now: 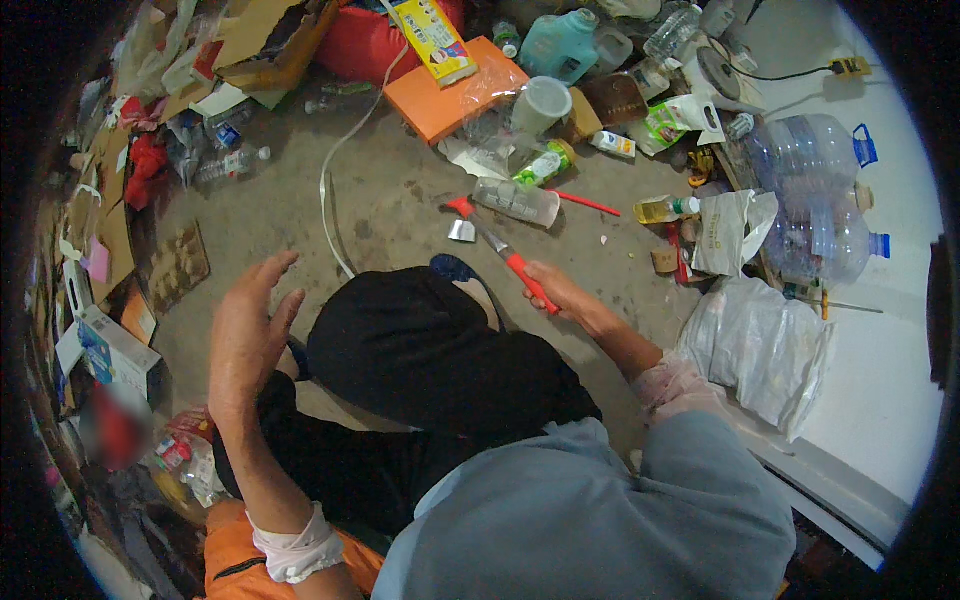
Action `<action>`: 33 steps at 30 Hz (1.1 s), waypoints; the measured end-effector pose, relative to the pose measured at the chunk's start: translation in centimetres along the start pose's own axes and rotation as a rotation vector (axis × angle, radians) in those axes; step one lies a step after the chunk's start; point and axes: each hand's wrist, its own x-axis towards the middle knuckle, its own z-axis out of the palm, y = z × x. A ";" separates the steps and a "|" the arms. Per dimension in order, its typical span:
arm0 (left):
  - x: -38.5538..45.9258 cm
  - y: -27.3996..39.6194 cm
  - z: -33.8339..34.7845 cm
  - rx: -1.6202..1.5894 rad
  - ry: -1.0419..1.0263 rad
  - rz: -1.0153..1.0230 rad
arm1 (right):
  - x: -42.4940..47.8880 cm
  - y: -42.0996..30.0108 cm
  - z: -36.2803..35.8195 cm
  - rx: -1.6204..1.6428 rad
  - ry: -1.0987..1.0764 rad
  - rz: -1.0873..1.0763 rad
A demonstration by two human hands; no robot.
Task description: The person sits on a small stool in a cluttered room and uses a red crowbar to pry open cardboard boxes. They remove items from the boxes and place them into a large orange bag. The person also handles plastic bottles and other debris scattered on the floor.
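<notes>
My right hand [559, 289] is closed round the red grip of a long hand tool [491, 238]. The tool has a grey metal-looking shaft and a red head, and its exact kind is unclear. A small shiny silver piece [461, 230] lies on the floor beside the head. Just beyond it, a clear plastic cup [517, 202] rests on its side, with a thin red stick [589, 203] partly behind it. Raised over the floor at the left, my left hand [251, 330] holds nothing, its thumb and fingers apart.
A white cable [324, 187] crosses the concrete floor. Ahead lie an orange box [427, 101], a blue-green jug [559, 46] and several bottles. Large water bottles [814, 199] and a white sack [757, 345] line the right wall. Cardboard [112, 225] is heaped at left.
</notes>
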 end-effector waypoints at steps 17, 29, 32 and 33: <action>-0.6 0.3 -0.3 -0.003 -0.003 -0.042 | -1.3 0.4 -0.9 -0.114 0.080 -0.074; -1.3 0.0 -1.1 0.011 0.021 -0.040 | 3.7 -14.7 -3.3 -0.784 0.717 -1.174; -1.2 -0.5 -1.2 -0.031 0.050 -0.026 | 4.6 -18.9 -5.4 -0.976 0.857 -0.687; -1.1 -0.6 -1.2 -0.033 0.054 -0.030 | 5.0 -19.1 -6.4 -0.967 0.857 -0.821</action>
